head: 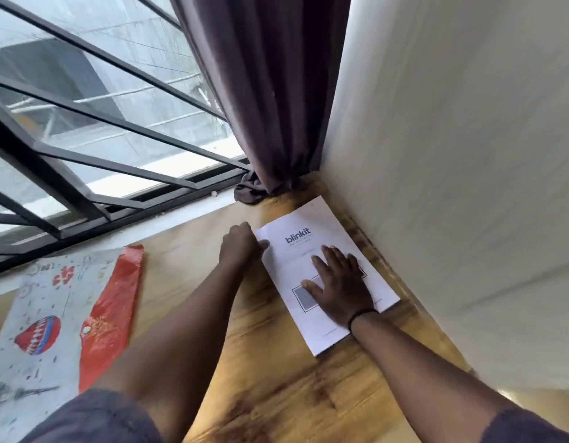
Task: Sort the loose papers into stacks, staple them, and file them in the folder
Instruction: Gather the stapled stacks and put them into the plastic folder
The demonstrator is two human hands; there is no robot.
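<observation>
Both forearms reach across the worktop [276, 394] in the head view, right hand [339, 287] flat and spread on one paper stack [312, 251] by the wall, left hand [241, 243] pinching its corner: squaring appears underway, stapling next; one folder [53, 314] lies left, no stapler visible.

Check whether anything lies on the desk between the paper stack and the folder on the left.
Nothing visible does: only bare wooden desk separates the white printed paper stack from the red-flapped patterned plastic folder; the left forearm crosses above that gap.
</observation>
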